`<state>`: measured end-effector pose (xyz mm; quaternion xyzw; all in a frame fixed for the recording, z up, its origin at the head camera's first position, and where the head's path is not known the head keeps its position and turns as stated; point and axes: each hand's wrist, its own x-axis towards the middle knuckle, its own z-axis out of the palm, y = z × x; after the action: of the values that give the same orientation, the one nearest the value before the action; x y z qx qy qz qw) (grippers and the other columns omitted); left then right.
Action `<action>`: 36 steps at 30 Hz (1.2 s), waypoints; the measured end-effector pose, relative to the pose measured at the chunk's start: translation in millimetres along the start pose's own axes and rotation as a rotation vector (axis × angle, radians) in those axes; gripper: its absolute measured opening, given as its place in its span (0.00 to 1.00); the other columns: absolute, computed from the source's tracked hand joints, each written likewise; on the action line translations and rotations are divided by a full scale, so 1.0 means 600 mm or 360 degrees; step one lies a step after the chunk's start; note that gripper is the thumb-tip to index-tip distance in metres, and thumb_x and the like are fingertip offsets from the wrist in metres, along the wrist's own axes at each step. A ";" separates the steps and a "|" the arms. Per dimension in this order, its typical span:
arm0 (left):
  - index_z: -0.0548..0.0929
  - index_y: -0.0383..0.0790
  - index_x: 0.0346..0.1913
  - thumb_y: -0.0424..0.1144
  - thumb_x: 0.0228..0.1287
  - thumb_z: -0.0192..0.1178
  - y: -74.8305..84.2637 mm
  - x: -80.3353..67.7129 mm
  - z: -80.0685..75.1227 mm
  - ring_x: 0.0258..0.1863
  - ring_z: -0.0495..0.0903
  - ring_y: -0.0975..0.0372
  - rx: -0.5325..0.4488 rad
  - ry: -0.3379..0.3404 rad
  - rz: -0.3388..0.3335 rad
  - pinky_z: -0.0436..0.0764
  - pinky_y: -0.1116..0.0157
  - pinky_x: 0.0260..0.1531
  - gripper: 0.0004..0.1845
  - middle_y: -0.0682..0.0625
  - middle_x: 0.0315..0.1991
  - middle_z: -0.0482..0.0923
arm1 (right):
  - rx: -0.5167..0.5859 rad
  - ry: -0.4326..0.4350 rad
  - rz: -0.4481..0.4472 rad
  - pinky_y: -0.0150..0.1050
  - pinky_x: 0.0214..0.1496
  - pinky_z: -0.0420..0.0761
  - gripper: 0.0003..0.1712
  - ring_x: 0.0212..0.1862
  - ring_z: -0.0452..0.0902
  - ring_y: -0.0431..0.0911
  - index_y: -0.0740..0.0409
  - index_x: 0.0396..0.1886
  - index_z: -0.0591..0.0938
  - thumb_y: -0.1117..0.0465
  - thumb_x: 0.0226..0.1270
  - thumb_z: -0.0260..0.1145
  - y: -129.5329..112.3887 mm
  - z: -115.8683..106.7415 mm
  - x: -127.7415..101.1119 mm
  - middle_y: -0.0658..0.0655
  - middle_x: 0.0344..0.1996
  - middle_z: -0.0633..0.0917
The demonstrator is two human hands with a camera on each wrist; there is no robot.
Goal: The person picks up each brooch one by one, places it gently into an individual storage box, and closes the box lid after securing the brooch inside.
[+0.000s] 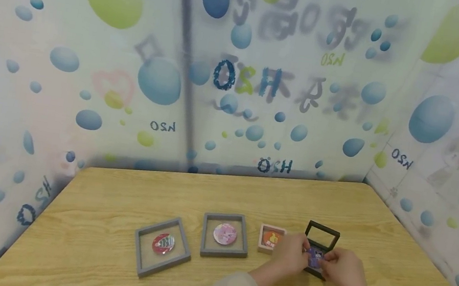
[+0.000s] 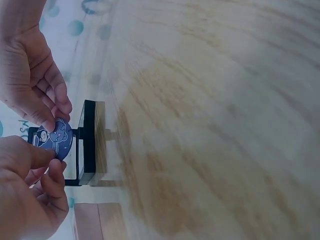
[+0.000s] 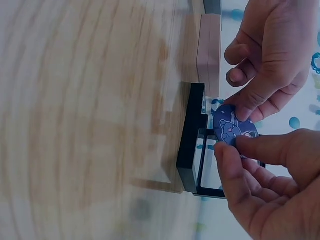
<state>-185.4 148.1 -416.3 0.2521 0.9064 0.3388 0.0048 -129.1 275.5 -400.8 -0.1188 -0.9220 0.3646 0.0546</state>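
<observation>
A round purple badge (image 1: 314, 257) with a cartoon figure on it is pinched at opposite edges by both hands. My left hand (image 1: 294, 254) has it by the left edge, my right hand (image 1: 346, 269) by the right. Behind and below it is a black display frame (image 1: 325, 227), its lid raised at the back. In the left wrist view the badge (image 2: 62, 142) is tilted and held above the frame's base (image 2: 89, 140). The right wrist view has thumb and fingers on the badge (image 3: 227, 125) over the black base (image 3: 191, 135).
Left of the hands stands a small pink frame (image 1: 267, 228) with an orange badge (image 1: 272, 239) inside. Further left are two grey frames, one with a pink badge (image 1: 225, 234), one with a red badge (image 1: 163, 244). All rest on a wooden table (image 1: 113, 205) before a patterned curtain (image 1: 136, 50).
</observation>
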 end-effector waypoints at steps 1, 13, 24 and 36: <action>0.78 0.45 0.30 0.35 0.51 0.63 0.000 0.002 0.001 0.14 0.65 0.69 -0.0006 0.0008 -0.0009 0.64 0.74 0.13 0.04 0.59 0.17 0.69 | -0.0003 0.0000 -0.0001 0.35 0.20 0.75 0.06 0.18 0.76 0.43 0.71 0.24 0.77 0.69 0.52 0.64 0.001 0.001 0.003 0.54 0.15 0.80; 0.79 0.50 0.29 0.40 0.48 0.63 0.009 0.022 0.018 0.20 0.70 0.69 0.0383 0.0003 -0.0067 0.65 0.72 0.18 0.04 0.60 0.22 0.75 | -0.0034 -0.0027 0.0059 0.34 0.20 0.75 0.09 0.17 0.75 0.41 0.69 0.20 0.78 0.66 0.52 0.64 0.011 0.005 0.018 0.53 0.13 0.79; 0.79 0.53 0.28 0.46 0.44 0.66 0.027 0.022 0.031 0.22 0.73 0.66 0.0835 -0.0079 -0.0152 0.70 0.65 0.19 0.08 0.58 0.24 0.73 | -0.0039 -0.0037 0.0076 0.34 0.19 0.75 0.10 0.16 0.75 0.42 0.71 0.19 0.77 0.67 0.52 0.64 0.018 0.008 0.023 0.53 0.12 0.78; 0.81 0.54 0.27 0.47 0.48 0.65 0.028 0.022 0.043 0.20 0.72 0.67 0.1072 -0.0159 -0.0097 0.71 0.66 0.15 0.04 0.60 0.36 0.72 | -0.0075 -0.0007 0.0040 0.34 0.19 0.75 0.11 0.15 0.75 0.42 0.76 0.26 0.78 0.68 0.50 0.65 0.018 0.012 0.026 0.54 0.13 0.79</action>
<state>-184.8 181.0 -423.4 0.2286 0.9732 0.0072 -0.0243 -143.7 282.7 -413.1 -0.1309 -0.9289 0.3436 0.0451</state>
